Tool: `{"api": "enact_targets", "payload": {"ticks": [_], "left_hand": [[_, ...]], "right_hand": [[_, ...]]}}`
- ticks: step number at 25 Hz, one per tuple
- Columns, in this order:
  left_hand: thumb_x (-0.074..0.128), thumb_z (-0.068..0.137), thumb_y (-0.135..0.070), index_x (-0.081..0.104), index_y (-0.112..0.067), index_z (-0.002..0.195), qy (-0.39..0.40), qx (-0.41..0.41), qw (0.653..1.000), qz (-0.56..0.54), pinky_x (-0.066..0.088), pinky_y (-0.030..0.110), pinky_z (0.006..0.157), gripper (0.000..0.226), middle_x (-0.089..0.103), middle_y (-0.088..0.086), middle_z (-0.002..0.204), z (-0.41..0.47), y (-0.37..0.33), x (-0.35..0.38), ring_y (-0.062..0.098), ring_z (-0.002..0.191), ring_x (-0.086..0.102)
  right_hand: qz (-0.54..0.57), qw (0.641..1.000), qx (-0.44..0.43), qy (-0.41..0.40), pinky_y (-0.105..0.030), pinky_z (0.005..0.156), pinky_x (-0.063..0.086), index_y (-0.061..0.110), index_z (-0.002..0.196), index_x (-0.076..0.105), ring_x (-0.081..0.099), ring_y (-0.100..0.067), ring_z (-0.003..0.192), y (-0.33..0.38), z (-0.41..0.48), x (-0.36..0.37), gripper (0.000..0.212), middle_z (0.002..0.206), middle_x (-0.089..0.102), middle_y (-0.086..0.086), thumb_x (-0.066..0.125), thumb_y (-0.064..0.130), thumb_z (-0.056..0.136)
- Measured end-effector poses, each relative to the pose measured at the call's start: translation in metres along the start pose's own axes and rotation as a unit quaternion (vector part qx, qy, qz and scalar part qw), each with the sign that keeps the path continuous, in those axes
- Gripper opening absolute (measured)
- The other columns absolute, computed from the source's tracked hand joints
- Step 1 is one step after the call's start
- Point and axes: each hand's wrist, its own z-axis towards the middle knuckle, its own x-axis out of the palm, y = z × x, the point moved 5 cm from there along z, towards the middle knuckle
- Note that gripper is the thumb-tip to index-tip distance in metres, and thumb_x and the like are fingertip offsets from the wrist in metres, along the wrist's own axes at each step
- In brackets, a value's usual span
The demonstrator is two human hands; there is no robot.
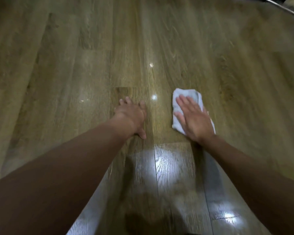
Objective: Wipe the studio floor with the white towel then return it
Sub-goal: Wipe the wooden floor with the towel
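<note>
Pressing white towel [192, 94] onto floor [92, 65] with flat right grip [193, 119], centre right; bracing spread left grip [131, 114] at centre

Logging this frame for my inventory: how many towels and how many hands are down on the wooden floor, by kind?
Folded white cloth towel: 1
Bare hands, left hand and right hand: 2
Total: 3

Glossy wood-plank floor [75, 73]; white towel [187, 92] on it.

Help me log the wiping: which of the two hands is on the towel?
The right hand, flat on the white towel; the left hand rests on bare floor.
</note>
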Motion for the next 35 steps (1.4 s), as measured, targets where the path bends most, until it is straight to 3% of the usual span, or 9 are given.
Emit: {"api": "enact_targets", "payload": {"ticks": [4, 6, 11, 16, 19, 23, 25, 30, 35], "left_hand": [[0.077, 0.071, -0.047, -0.016, -0.013, 0.15, -0.065, 0.066, 0.992, 0.08, 0.02, 0.058, 0.115, 0.127, -0.015, 0.019, 0.158, 0.007, -0.022, -0.006, 0.042, 0.146, -0.003], [0.08, 0.073, -0.03, -0.017, -0.017, 0.15, -0.035, 0.084, 0.994, 0.055, 0.02, 0.057, 0.115, 0.125, -0.018, 0.016, 0.158, 0.012, -0.037, -0.006, 0.039, 0.146, -0.007], [0.075, 0.063, -0.063, -0.023, -0.017, 0.148, 0.024, 0.035, 0.999, 0.01, 0.017, 0.062, 0.114, 0.138, -0.019, 0.026, 0.154, 0.025, -0.061, -0.005, 0.05, 0.142, -0.009], [0.08, 0.058, -0.057, -0.031, -0.019, 0.145, 0.027, 0.032, 0.997, 0.06, 0.024, 0.06, 0.113, 0.146, 0.012, 0.032, 0.154, 0.032, -0.077, -0.019, 0.056, 0.14, 0.009], [0.082, 0.062, -0.051, -0.023, -0.009, 0.148, 0.036, 0.025, 0.995, 0.087, 0.025, 0.056, 0.113, 0.142, 0.011, 0.035, 0.153, 0.015, -0.09, -0.034, 0.053, 0.141, 0.01], [0.073, 0.078, -0.046, -0.009, 0.003, 0.15, 0.01, 0.052, 0.996, 0.074, 0.02, 0.05, 0.117, 0.119, -0.012, 0.023, 0.158, -0.004, -0.097, -0.041, 0.036, 0.148, -0.001], [0.064, 0.08, -0.058, -0.008, 0.002, 0.15, 0.014, 0.07, 0.995, 0.063, 0.019, 0.047, 0.118, 0.117, -0.008, 0.024, 0.158, -0.001, -0.098, -0.04, 0.036, 0.148, 0.001], [0.053, 0.088, -0.057, -0.005, -0.004, 0.152, 0.001, 0.075, 0.996, 0.048, 0.031, 0.055, 0.11, 0.102, 0.024, 0.022, 0.155, 0.032, -0.124, -0.048, 0.046, 0.143, 0.017], [0.074, 0.078, -0.039, 0.008, -0.006, 0.153, -0.039, 0.092, 0.994, 0.051, 0.015, 0.053, 0.118, 0.106, -0.003, 0.022, 0.159, 0.03, -0.14, -0.062, 0.04, 0.147, -0.005]], "right_hand": [[0.024, 0.992, 0.121, 0.005, -0.053, 0.119, 0.001, 0.014, 0.155, 0.01, 0.0, -0.02, 0.15, -0.004, 0.072, -0.007, 0.057, 0.164, 0.005, -0.002, 0.018, 0.04, 0.105], [0.029, 0.993, 0.115, -0.009, -0.052, 0.119, 0.0, 0.015, 0.155, 0.011, 0.002, -0.019, 0.15, 0.003, 0.052, -0.003, 0.059, 0.164, 0.008, -0.001, 0.017, 0.043, 0.104], [0.01, 0.998, 0.053, -0.024, -0.053, 0.112, 0.025, 0.019, 0.153, 0.026, 0.016, -0.018, 0.149, -0.046, -0.03, -0.005, 0.057, 0.16, 0.024, 0.002, 0.026, 0.046, 0.102], [0.036, 0.977, 0.212, -0.015, -0.056, 0.118, -0.001, 0.011, 0.155, 0.011, 0.002, -0.025, 0.15, -0.074, 0.054, -0.012, 0.06, 0.163, 0.009, -0.006, 0.019, 0.042, 0.104], [0.027, 0.987, 0.161, -0.004, -0.055, 0.118, -0.004, 0.012, 0.155, 0.01, 0.004, -0.023, 0.15, -0.032, 0.023, -0.006, 0.06, 0.163, 0.01, -0.003, 0.02, 0.041, 0.104], [0.035, 0.997, 0.011, 0.073, -0.052, 0.119, 0.009, 0.02, 0.156, 0.011, 0.001, -0.014, 0.15, -0.021, -0.046, -0.004, 0.058, 0.163, 0.009, 0.005, 0.017, 0.044, 0.103], [0.036, 0.995, 0.043, 0.08, -0.054, 0.117, 0.015, 0.021, 0.156, 0.006, -0.004, -0.013, 0.15, -0.059, -0.019, -0.008, 0.057, 0.164, 0.003, 0.007, 0.017, 0.042, 0.104], [0.035, 0.981, 0.188, 0.007, -0.053, 0.118, -0.002, 0.011, 0.155, 0.008, 0.0, -0.02, 0.15, -0.083, 0.074, -0.013, 0.058, 0.164, 0.006, -0.002, 0.016, 0.039, 0.105], [0.045, 0.997, 0.057, -0.021, -0.052, 0.118, 0.013, 0.014, 0.154, 0.021, 0.009, -0.018, 0.15, -0.052, -0.046, -0.006, 0.056, 0.161, 0.019, -0.001, 0.022, 0.039, 0.103]]}}
